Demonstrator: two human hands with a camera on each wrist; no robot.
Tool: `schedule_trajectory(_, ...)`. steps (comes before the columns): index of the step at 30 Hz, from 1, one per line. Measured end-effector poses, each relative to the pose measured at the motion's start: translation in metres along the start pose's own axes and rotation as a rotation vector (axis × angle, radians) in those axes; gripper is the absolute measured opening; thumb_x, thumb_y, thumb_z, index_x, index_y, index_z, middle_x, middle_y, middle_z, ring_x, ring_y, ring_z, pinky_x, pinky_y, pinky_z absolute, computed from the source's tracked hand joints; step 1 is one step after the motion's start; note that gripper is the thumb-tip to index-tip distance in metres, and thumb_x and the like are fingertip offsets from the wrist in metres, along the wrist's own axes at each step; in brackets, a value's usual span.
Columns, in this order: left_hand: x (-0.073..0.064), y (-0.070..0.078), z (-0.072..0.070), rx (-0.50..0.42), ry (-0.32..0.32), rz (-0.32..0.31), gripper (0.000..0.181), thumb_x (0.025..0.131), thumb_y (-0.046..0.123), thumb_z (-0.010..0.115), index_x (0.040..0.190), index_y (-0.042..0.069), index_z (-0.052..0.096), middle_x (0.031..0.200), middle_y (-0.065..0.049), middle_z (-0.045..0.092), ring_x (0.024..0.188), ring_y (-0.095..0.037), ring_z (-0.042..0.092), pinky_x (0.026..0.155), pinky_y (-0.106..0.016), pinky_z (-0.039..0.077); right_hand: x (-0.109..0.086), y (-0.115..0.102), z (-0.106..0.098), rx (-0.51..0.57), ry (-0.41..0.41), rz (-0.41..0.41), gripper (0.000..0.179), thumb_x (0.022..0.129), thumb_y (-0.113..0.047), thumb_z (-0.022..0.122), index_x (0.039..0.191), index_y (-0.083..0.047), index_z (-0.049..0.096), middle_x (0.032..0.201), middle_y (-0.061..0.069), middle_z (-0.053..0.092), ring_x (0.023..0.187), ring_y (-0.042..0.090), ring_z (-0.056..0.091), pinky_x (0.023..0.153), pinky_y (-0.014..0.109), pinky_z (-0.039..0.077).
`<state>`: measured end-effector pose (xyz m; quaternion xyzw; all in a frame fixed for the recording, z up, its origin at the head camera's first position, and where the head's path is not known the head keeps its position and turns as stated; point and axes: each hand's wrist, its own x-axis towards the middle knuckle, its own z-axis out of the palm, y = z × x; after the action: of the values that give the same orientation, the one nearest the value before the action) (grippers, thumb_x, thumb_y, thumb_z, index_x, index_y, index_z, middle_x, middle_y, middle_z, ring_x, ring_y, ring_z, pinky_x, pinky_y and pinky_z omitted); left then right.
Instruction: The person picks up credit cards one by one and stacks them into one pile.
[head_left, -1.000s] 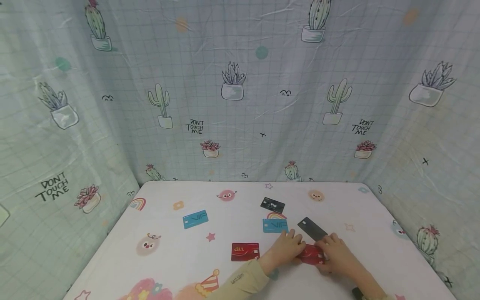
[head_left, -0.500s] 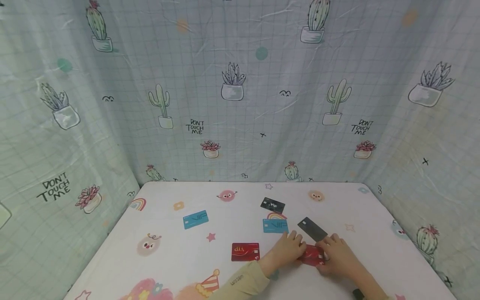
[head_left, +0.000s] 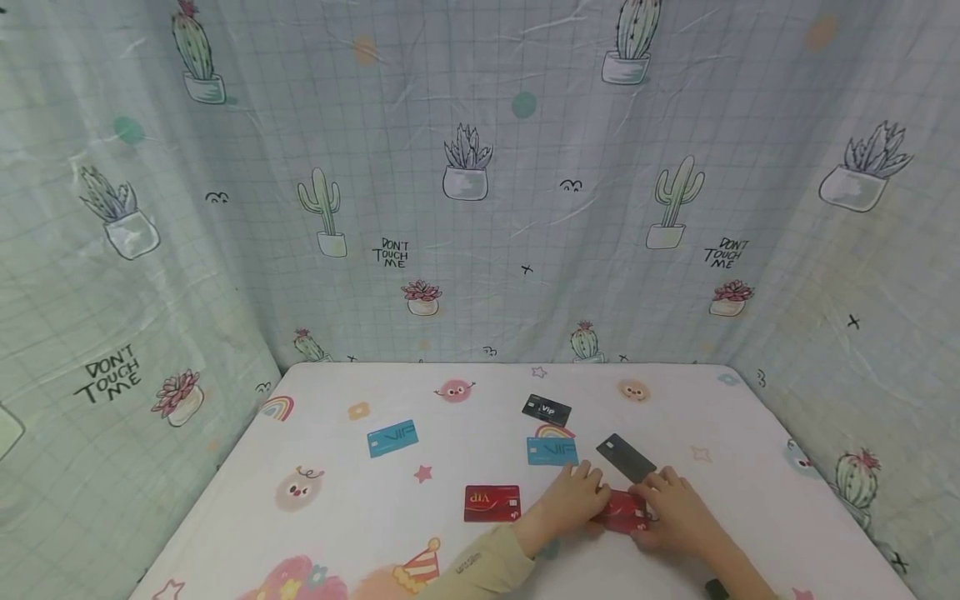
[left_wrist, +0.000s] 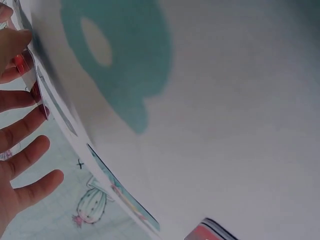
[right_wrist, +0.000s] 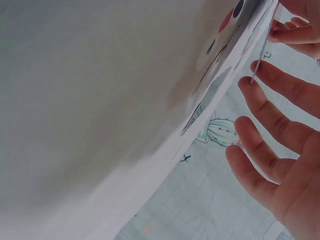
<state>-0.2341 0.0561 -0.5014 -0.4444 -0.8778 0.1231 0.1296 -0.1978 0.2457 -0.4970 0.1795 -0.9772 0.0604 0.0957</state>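
Note:
A red card [head_left: 622,511] is held between both hands just above the table's near right part. My left hand [head_left: 570,498] pinches its left end, and my right hand [head_left: 677,512] grips its right end. In the left wrist view the red card [left_wrist: 21,65] is seen nearly edge-on, with the left hand's lower fingers spread. The right wrist view shows the card's thin edge [right_wrist: 264,42] at the fingertips of the right hand [right_wrist: 300,192]. A dark grey card [head_left: 627,458] lies just beyond the right fingers.
Another red card [head_left: 492,503] lies left of the left forearm. A blue card [head_left: 552,451] is beyond the left hand, with a black card [head_left: 547,409] behind it. A second blue card [head_left: 392,438] lies farther left. A patterned cloth [head_left: 480,233] hangs behind the table.
Both hands stay almost where they were on the red card. The card's tilt differs slightly; the other cards keep their places.

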Motion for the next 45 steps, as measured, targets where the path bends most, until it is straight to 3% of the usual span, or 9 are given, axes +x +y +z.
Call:
schedule_trajectory(14,-0.012,-0.004,-0.009,-0.017,0.043,-0.033,0.046,0.073,0.056,0.062,0.108,0.027,0.056,0.098,0.009,0.055,0.087,-0.007,0.043,0.079,-0.024,0.039,-0.001,-0.007,0.003,-0.025,0.098,-0.058,0.051,0.051,-0.044,0.078,0.093,-0.017,0.064,0.082,-0.012,0.05,0.078,0.007,0.038,0.067,0.029,0.038)
schedule_trajectory(22,-0.021,-0.004,-0.013,-0.066,0.017,-0.076,0.048,0.073,0.054,0.062,0.112,0.026,0.054,0.105,0.007,0.055,0.095,-0.009,0.045,0.087,-0.028,0.042,0.0,-0.01,0.002,-0.005,0.08,-0.069,0.052,0.055,-0.05,0.075,0.096,-0.022,0.063,0.084,-0.014,0.049,0.081,0.006,0.038,0.068,0.028,0.038)
schedule_trajectory(33,-0.036,-0.006,-0.013,-0.092,0.046,-0.138,0.051,0.072,0.052,0.064,0.114,0.025,0.053,0.103,0.006,0.054,0.094,-0.01,0.045,0.085,-0.031,0.043,0.003,-0.023,-0.002,0.031,0.081,-0.054,0.05,0.054,-0.049,0.077,0.096,-0.024,0.064,0.085,-0.015,0.052,0.082,0.004,0.04,0.071,0.029,0.041)
schedule_trajectory(45,-0.056,-0.013,-0.019,-0.134,-0.004,-0.193,0.056,0.069,0.055,0.066,0.113,0.024,0.051,0.102,0.004,0.053,0.097,-0.014,0.043,0.087,-0.035,0.043,0.011,-0.038,-0.002,0.042,0.121,-0.122,0.051,0.053,-0.049,0.076,0.097,-0.025,0.063,0.086,-0.016,0.049,0.083,0.004,0.037,0.07,0.029,0.042)
